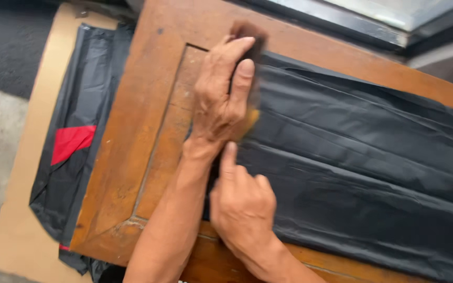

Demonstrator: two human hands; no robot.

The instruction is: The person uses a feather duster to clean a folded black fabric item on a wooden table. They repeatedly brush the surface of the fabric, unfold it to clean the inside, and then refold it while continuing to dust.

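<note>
A dark, blurred brush [251, 47] was gripped by the left hand [221, 99] and pressed on the recessed edge of the brown wooden frame [148, 105]. The black plastic sheet [363, 157] was held flat by the right hand [242, 204], fingers closed except one. The coating of the recess seemed in progress; a short, controlled stroke along the edge would be needed next.

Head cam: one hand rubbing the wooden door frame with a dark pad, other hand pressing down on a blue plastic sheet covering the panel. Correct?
Not quite: the plastic sheet is black, not blue, as the head view shows. The rest holds: one hand works a dark pad on the wooden door frame, the other hand presses on the sheet.
</note>
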